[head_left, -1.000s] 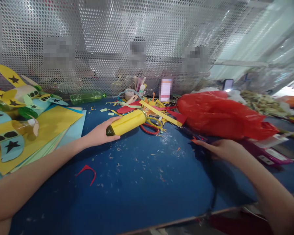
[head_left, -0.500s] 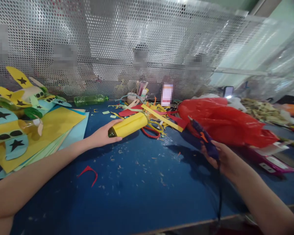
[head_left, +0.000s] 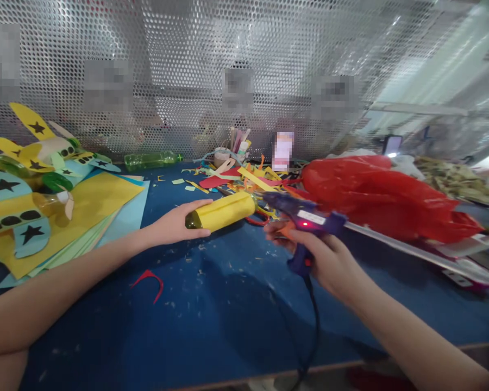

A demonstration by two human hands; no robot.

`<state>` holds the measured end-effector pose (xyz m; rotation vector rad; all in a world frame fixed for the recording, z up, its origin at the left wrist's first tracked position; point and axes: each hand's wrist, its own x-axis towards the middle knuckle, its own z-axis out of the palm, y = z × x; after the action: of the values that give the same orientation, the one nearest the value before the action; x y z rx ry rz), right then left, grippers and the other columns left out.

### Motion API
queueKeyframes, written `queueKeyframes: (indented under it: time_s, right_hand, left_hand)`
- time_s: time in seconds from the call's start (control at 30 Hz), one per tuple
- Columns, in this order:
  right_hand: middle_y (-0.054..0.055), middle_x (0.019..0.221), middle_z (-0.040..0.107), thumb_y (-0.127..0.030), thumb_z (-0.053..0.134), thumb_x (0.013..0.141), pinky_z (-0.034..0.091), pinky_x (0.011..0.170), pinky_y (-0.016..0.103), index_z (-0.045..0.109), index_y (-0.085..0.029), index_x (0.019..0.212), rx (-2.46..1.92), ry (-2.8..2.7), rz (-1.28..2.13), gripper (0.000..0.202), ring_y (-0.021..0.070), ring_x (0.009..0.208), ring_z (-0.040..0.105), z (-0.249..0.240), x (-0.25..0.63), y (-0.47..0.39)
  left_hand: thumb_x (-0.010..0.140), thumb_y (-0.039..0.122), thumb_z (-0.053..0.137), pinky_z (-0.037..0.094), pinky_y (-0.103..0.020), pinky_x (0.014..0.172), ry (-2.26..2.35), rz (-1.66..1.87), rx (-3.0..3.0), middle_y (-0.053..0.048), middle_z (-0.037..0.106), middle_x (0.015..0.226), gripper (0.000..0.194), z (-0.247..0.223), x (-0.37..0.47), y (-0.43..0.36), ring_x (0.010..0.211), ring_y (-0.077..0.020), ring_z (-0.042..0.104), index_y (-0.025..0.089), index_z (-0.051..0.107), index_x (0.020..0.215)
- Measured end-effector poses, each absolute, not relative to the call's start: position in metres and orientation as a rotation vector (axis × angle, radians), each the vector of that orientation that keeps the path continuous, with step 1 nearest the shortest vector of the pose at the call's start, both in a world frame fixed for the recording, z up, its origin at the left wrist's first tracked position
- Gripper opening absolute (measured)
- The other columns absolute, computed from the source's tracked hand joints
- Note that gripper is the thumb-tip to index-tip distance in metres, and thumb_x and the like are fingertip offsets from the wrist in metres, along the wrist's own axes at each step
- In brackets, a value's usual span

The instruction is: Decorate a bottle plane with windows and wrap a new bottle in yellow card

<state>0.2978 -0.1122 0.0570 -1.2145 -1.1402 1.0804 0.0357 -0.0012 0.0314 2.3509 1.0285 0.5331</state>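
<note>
My left hand (head_left: 178,224) is closed around the dark green base of a plastic bottle (head_left: 227,210) wrapped in yellow paper. The bottle lies tilted, its neck end toward the right. In my right hand (head_left: 324,252) is a blue glue gun (head_left: 299,213) with a red light on its side, my fingers wrapped round its handle and orange trigger. Its nozzle points left, close to the bottle's neck end; whether they touch I cannot tell. A long pale glue stick (head_left: 411,248) seems to stick out behind the gun, and a dark cord (head_left: 315,320) hangs below it.
Paper-and-bottle planes (head_left: 32,217) and coloured sheets (head_left: 106,198) lie at left. A green bottle (head_left: 150,159) lies at the back. Paper scraps (head_left: 244,176) and red-handled scissors (head_left: 258,220) lie behind the yellow bottle. A red plastic bag (head_left: 375,184) fills the right; a red scrap (head_left: 151,282) lies in front.
My right hand has brought the glue gun leftward and turned it, so its nozzle now points at the bottle. My left hand has shifted slightly right with the bottle.
</note>
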Motion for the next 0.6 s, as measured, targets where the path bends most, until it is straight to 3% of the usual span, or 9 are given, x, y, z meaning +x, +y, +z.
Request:
queueKeyframes:
  time_s: [0.2,0.4,0.6]
  right_hand:
    - [0.006,0.078,0.068,-0.050,0.054,0.083,0.053,0.067,0.029,0.063,-0.018,0.078,-1.387,-1.683,0.969,0.035,0.0170,0.072,0.062,0.065,0.269,-0.112]
    - [0.003,0.068,0.064,-0.052,0.045,0.087,0.045,0.053,0.026,0.060,-0.019,0.073,-1.545,-1.900,0.730,0.039,0.0139,0.057,0.056,0.075,0.258,-0.099]
    - [0.002,0.069,0.066,-0.053,0.044,0.088,0.045,0.053,0.025,0.058,-0.019,0.069,-1.609,-1.957,0.764,0.041,0.0119,0.053,0.056,0.078,0.253,-0.084]
  left_hand:
    - [0.074,0.056,0.065,0.033,-0.040,0.109,1.034,0.620,2.365,-0.001,0.044,0.145,0.076,0.023,0.037,-0.002,0.130,-0.0254,0.043,0.031,0.039,0.140]
    - [0.073,0.054,0.066,0.038,-0.040,0.105,1.004,0.633,2.294,-0.001,0.049,0.140,0.074,0.020,0.037,0.003,0.125,-0.0252,0.048,0.031,0.041,0.138]
    - [0.073,0.051,0.067,0.040,-0.041,0.102,0.950,0.672,2.261,-0.004,0.052,0.137,0.073,0.020,0.038,0.002,0.122,-0.0252,0.051,0.029,0.042,0.138]
